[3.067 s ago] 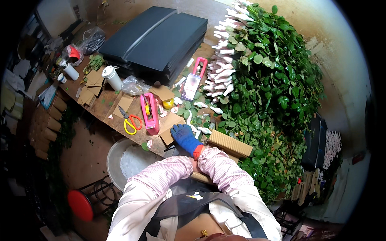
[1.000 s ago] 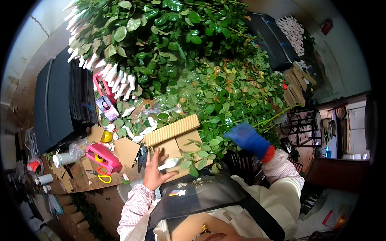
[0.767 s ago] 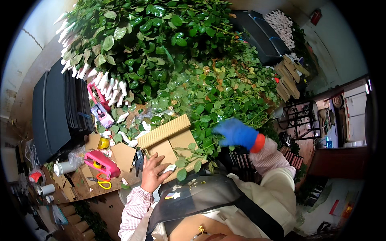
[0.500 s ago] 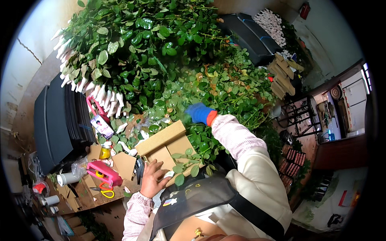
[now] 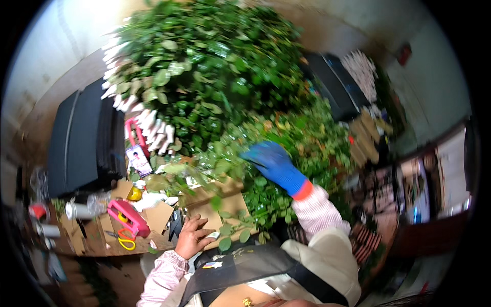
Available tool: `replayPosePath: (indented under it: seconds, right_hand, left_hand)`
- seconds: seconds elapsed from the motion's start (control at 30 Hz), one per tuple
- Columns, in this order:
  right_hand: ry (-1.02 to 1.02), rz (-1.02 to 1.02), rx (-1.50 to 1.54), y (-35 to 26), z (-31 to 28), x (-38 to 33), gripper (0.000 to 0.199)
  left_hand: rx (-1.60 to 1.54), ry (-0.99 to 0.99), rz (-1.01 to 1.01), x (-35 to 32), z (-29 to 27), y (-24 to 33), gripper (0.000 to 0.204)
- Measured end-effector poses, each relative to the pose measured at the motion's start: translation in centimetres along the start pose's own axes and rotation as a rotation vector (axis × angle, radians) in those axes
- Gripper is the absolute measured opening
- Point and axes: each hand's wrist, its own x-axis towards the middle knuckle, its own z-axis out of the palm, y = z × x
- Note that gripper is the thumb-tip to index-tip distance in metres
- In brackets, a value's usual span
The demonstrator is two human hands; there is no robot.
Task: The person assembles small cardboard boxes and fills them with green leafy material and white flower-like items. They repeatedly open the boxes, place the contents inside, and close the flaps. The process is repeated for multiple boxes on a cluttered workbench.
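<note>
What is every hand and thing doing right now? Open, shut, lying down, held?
right hand: in a blue glove, reaching into the leafy stems, fingers blurred.
left hand: bare, resting flat on the cardboard box.
cardboard box: lying flat, leaves over it.
yellow scissors: lying on the table, untouched.
pink tool: lying on the table.
black cases: shut, stacked.

Obstacles, far side: tall leafy bundle with white wrapped stems, and a lower leafy heap crowding the right hand. Left: stacked black trays. Surface: cardboard box under the left hand; pink tool, yellow scissors and cardboard scraps close together. Free room: narrow gaps between these items only.
</note>
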Motion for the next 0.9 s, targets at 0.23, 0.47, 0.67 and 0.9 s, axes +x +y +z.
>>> replayPosePath:
  seconds: [0.23,0.47,0.67,0.9]
  right_hand:
    - [-0.384,0.174,0.083,0.4,-4.7,-12.3,0.021]
    - [-1.012,0.215,-0.091,2.9,0.6,-14.2,0.04]
    - [-0.451,0.066,-0.242,4.7,-3.9,6.5,0.06]
    - [0.288,-0.079,-0.495,10.2,-2.3,36.4,0.088]
  left_hand:
    - [-0.162,0.086,-0.012,0.0,0.9,-2.0,0.082]
    - [-0.109,0.114,0.035,-1.4,1.7,-2.4,0.052]
    - [-0.044,0.058,0.027,-0.4,1.1,-1.8,0.053]
    - [0.313,0.124,0.227,-1.7,6.1,-7.1,0.067]
